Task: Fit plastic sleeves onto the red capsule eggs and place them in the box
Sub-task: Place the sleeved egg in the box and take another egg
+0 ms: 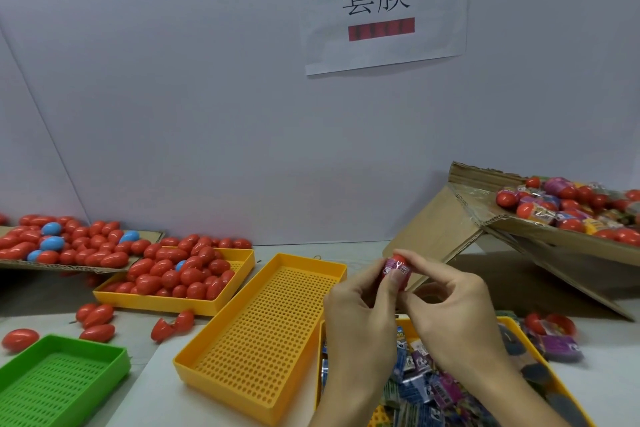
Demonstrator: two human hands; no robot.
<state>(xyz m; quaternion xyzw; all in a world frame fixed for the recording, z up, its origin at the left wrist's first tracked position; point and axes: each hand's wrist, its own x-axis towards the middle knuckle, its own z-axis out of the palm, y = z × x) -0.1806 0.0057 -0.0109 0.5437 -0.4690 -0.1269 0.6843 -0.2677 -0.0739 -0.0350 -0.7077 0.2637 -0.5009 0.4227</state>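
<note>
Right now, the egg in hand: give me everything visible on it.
The red capsule egg is glossy plastic, held upright above the yellow trays. A printed pink-purple plastic sleeve wraps its middle, leaving the red top bare. The left hand and right hand pinch it from either side with thumbs and fingertips. Its lower end is hidden behind the fingers.

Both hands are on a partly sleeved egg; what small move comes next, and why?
Probably push the sleeve further down the red egg: the left hand and right hand pinch it, and the red top shows bare.
</note>
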